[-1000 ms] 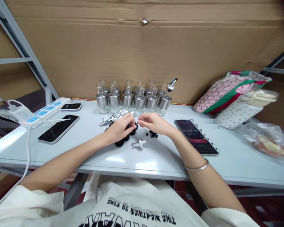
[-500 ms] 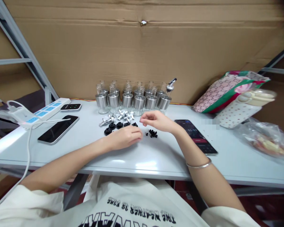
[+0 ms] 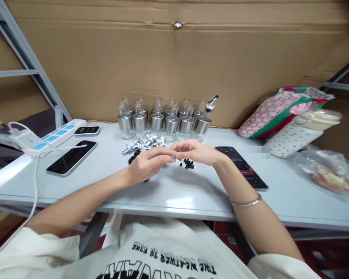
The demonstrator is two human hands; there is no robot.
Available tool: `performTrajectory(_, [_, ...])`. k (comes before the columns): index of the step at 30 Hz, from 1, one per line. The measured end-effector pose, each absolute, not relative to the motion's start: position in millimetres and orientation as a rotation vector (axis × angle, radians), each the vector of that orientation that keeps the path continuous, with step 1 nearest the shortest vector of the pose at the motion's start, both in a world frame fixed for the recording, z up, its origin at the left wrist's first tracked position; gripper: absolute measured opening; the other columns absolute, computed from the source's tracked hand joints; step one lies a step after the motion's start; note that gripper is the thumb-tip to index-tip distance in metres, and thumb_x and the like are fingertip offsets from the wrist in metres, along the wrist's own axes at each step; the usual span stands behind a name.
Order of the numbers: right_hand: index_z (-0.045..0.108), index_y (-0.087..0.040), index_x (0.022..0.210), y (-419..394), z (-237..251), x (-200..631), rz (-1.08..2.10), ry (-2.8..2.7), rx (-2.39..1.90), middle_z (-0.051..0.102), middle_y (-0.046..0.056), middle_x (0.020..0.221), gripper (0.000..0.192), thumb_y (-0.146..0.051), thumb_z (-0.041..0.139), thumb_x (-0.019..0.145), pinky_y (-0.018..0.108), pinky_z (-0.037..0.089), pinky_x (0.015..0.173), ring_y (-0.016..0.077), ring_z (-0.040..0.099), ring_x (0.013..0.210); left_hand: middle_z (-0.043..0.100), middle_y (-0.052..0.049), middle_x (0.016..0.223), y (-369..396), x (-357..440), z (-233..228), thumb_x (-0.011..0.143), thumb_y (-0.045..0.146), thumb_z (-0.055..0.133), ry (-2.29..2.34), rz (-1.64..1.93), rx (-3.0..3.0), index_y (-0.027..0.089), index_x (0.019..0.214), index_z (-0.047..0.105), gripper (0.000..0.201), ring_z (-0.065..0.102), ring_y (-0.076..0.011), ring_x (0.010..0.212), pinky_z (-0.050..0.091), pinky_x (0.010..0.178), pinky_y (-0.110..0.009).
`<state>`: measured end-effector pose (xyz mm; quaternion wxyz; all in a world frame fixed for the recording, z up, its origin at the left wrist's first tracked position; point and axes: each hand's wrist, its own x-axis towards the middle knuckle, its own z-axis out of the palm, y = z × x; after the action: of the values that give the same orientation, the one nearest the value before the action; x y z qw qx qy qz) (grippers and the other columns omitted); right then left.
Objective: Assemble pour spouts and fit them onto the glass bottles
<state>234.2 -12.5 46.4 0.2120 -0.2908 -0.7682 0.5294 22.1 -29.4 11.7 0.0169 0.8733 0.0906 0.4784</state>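
My left hand (image 3: 151,163) is closed, its fingertips pinching a small silver piece (image 3: 174,157). Against that piece comes my right hand (image 3: 196,152), its thumb and fingers drawn together; what they hold, if anything, is hidden. Just beyond the hands lies a heap of silver pourer spouts (image 3: 152,140). Black ribbed stoppers (image 3: 133,157) are partly covered by my left hand. Small black caps (image 3: 188,163) are gathered below my right hand.
Glass bottles with steel sleeves (image 3: 157,122) stand in rows at the back; one carries a pourer (image 3: 211,104). A phone (image 3: 241,166) lies right, another phone (image 3: 72,158) left beside a power strip (image 3: 58,133). A tumbler (image 3: 296,139) and plastic bag (image 3: 331,174) sit far right.
My left hand has lifted and moved forward, bringing its fingertips up to those of my right hand. The silver piece now shows between them. My right hand has barely shifted.
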Motion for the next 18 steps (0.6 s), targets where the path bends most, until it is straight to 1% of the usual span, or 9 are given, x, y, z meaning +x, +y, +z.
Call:
performTrajectory(3, [0.067, -0.018, 0.101, -12.1, 45.1, 232.6, 1.474, -2.065, -0.858, 0.066, 0.002, 0.090, 0.023, -0.031, 0.061, 0.084, 0.027, 0.043, 0.071, 0.0125, 0.055, 0.076, 0.068, -0.005, 0.105, -27.9, 21.9, 13.1, 0.094, 0.013, 0.040, 0.316, 1.483, 2.802, 0.020, 0.092, 0.061, 0.023, 0.066, -0.0125, 0.095, 0.058, 0.081, -0.026])
performTrajectory(7, [0.067, -0.017, 0.089, -9.7, 41.4, 231.3, 1.523, -1.965, -0.839, 0.064, 0.000, 0.081, 0.016, -0.031, 0.066, 0.080, 0.027, 0.043, 0.071, 0.0115, 0.054, 0.072, 0.067, -0.007, 0.107, -28.2, 23.4, 14.5, 0.095, 0.014, 0.041, 0.197, 1.488, 2.858, 0.019, 0.096, 0.060, 0.020, 0.066, -0.0127, 0.097, 0.058, 0.084, -0.025])
performTrajectory(10, [0.065, -0.017, 0.086, -8.4, 39.6, 230.8, 1.560, -1.879, -0.833, 0.063, -0.001, 0.077, 0.018, -0.031, 0.069, 0.076, 0.026, 0.044, 0.071, 0.0112, 0.055, 0.071, 0.066, -0.010, 0.106, -27.6, 24.2, 13.8, 0.093, 0.009, 0.045, 0.076, 1.521, 2.869, 0.016, 0.102, 0.057, 0.017, 0.064, -0.0143, 0.101, 0.057, 0.086, -0.026])
performTrajectory(15, [0.065, -0.016, 0.082, -8.5, 39.8, 229.4, 1.522, -1.814, -0.818, 0.061, -0.002, 0.072, 0.020, -0.034, 0.072, 0.075, 0.025, 0.044, 0.068, 0.0100, 0.055, 0.068, 0.066, -0.010, 0.105, -26.5, 23.2, 14.0, 0.093, 0.008, 0.043, 0.031, 1.543, 2.928, 0.015, 0.106, 0.055, 0.018, 0.065, -0.0151, 0.100, 0.058, 0.082, -0.027])
performTrajectory(18, [0.064, -0.016, 0.081, -8.7, 39.1, 228.9, 1.580, -1.733, -0.812, 0.060, -0.002, 0.069, 0.023, -0.035, 0.074, 0.073, 0.025, 0.045, 0.064, 0.0098, 0.055, 0.064, 0.066, -0.009, 0.103, -29.2, 23.1, 17.8, 0.095, 0.012, 0.041, 0.090, 1.510, 2.931, 0.015, 0.106, 0.054, 0.017, 0.065, -0.0140, 0.096, 0.058, 0.079, -0.024])
